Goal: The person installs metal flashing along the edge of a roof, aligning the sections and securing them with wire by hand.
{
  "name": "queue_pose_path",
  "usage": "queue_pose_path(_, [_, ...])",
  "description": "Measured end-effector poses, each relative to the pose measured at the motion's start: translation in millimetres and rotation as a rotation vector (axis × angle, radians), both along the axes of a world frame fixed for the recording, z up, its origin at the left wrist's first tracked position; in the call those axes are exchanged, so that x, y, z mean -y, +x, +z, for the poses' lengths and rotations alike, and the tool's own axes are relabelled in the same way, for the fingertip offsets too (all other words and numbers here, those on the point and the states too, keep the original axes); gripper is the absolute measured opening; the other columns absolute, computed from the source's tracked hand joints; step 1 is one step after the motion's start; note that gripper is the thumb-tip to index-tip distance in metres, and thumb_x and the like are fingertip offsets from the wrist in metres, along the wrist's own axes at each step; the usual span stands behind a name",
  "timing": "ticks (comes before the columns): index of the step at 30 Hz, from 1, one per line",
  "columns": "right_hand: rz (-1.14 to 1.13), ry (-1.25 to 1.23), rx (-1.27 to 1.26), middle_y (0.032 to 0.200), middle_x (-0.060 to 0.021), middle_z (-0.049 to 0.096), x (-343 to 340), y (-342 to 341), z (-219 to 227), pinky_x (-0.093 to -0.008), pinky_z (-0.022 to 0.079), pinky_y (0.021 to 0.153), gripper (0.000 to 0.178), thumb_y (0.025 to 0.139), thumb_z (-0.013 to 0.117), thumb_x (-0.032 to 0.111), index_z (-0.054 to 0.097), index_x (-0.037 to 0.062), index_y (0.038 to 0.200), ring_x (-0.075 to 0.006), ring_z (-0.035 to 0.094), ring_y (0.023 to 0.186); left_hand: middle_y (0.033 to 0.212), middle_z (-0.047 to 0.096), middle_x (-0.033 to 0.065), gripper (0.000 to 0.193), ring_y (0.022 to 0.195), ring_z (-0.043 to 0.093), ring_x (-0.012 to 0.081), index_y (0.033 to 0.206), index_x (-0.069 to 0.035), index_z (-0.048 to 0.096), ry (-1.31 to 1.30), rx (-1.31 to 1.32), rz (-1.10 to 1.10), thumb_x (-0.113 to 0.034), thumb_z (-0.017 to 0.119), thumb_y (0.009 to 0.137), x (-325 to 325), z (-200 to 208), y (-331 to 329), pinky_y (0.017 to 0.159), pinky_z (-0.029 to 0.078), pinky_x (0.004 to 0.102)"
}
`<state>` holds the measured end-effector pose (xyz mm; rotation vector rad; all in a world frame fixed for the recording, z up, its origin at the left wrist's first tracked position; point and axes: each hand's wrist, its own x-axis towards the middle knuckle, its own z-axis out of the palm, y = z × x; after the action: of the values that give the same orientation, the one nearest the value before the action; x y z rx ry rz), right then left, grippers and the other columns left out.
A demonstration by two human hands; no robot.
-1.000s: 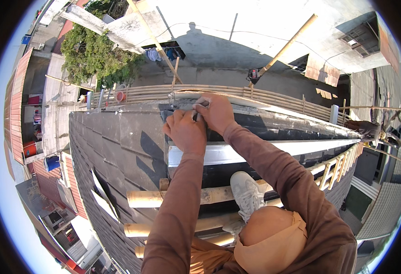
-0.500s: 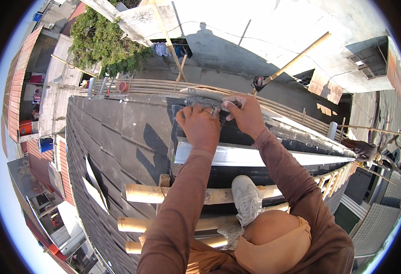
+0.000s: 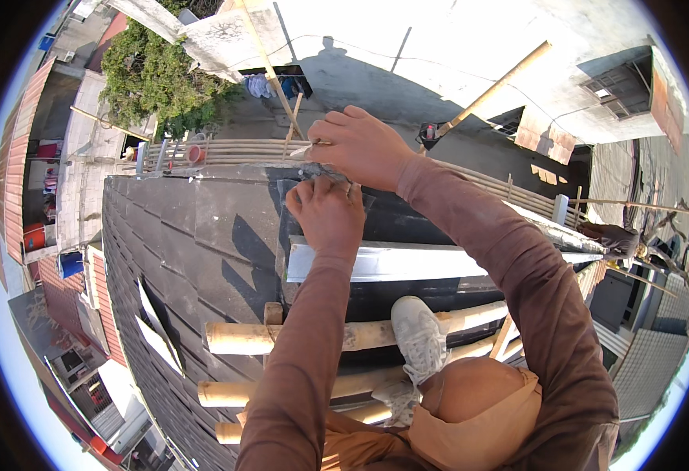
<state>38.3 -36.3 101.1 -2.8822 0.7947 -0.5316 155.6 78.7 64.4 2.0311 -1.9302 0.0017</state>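
Observation:
At the far edge of the dark tiled roof (image 3: pixel 219 212), both my hands work close together over a rough grey lump (image 3: pixel 317 170) that looks like mortar. My left hand (image 3: pixel 327 216) has its fingers curled down against the near side of the lump; what they pinch is hidden. Just beyond it my right hand (image 3: pixel 364 149) reaches across the edge with fingers bent and closed, and its grip cannot be made out. Below the hands a shiny metal strip (image 3: pixel 391 263) lies across the roof.
Bamboo poles (image 3: pixel 234 337) cross the roof under my shoe (image 3: pixel 420 337). A bamboo railing (image 3: pixel 242 149) runs past the far edge, with an upright bamboo pole (image 3: pixel 501 90) beyond it. Two pale sheets (image 3: pixel 158 337) lie on the left slope. The roof edge drops to an alley.
My right hand has moved left and farther over the edge, past the left hand. The left hand stays at the grey lump. The whole view has shifted slightly.

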Motion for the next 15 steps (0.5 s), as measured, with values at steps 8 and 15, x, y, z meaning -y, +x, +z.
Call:
queue_pose_path(8, [-0.371,0.047,0.084,0.105,-0.001,0.063,-40.9,-69.2,-13.8,-0.0386,0.054,0.084,0.017,0.093,0.074,0.024,0.068,0.0144,0.106,-0.0213,0.068,0.097,0.098,0.067,-0.0005,0.022,0.104,0.057,0.0255,0.092,-0.011,0.082,-0.025,-0.006,-0.042,-0.032,0.083,0.088,-0.2,-1.6,1.3,0.109,0.035,0.0493])
queue_pose_path(15, [-0.698,0.285,0.231,0.095,-0.012,0.065,-84.6,-60.4,-43.8,-0.0465,0.056,0.067,0.024,0.09,0.078,0.024,0.062,0.0067,0.096,-0.037,0.07,0.08,0.099,0.067,-0.0002,0.018,0.107,0.056,0.0261,0.091,-0.011,0.082,-0.032,-0.025,-0.041,-0.029,0.082,0.087,-0.7,-2.2,1.8,0.11,0.033,0.0504])
